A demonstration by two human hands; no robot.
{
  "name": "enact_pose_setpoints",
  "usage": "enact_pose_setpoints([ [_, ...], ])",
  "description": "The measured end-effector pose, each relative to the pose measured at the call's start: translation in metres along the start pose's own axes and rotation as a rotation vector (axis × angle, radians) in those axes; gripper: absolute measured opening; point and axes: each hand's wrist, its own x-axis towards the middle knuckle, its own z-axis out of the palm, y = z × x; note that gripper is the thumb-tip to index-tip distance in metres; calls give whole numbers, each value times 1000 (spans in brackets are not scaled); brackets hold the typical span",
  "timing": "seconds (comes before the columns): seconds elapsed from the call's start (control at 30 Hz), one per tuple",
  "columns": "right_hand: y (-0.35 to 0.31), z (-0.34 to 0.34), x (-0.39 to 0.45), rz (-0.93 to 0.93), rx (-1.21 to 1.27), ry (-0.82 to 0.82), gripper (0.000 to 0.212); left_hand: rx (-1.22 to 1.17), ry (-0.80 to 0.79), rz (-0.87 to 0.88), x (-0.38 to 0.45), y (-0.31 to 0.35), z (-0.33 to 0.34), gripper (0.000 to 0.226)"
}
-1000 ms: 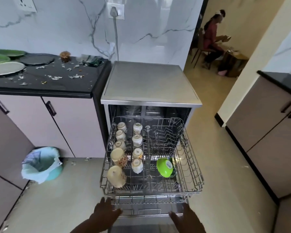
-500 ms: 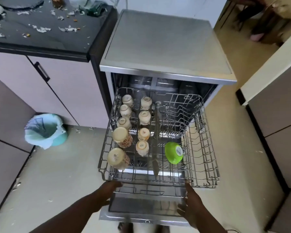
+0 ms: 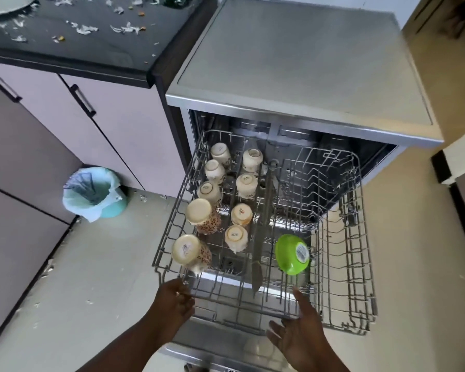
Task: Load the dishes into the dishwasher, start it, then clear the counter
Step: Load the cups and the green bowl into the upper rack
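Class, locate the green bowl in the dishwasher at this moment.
In the head view, the green bowl lies upside down near the front of the pulled-out upper rack, right of the cream cups.

The rack (image 3: 341, 237) stands pulled out in front of the dishwasher (image 3: 306, 76), above its lowered door (image 3: 226, 342). In the rack's left half sit two rows of upturned cups (image 3: 246, 183), five (image 3: 212, 170) along the left wall, four to their right. A bowl (image 3: 291, 254) lies on its side right of the cups, near the rack's front. The left hand (image 3: 176, 299) touches the rack's front left corner; the right hand (image 3: 301, 336) is at its front edge. The surface (image 3: 65, 36) lies left of the dishwasher, scraps (image 3: 124, 28) and a plate (image 3: 6, 4) on it. A bin (image 3: 94, 193) stands on the floor left of the rack.
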Motion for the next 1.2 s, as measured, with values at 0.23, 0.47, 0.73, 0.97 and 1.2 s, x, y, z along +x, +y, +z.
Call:
enact_pose_setpoints([
  [0.23, -70, 19, 43, -110, 158, -193, 80, -19, -73, 132, 32, 43, 52, 11],
  [0.47, -138, 48, 74, -255, 219, -291, 86, 20, -211, 236, 79, 84, 88, 16],
  [0.73, -206, 76, 100, -450, 212, -340, 64, -11, -345, 388, 128, 119, 131, 20],
  [0.97, -253, 104, 120, -546, 182, -321, 68, 89, -336, 490, 153, 158, 177, 26],
  [1.2, -286, 123, 135, -543, 130, -284, 90, 215, -327, 495, 180, 183, 202, 31],
])
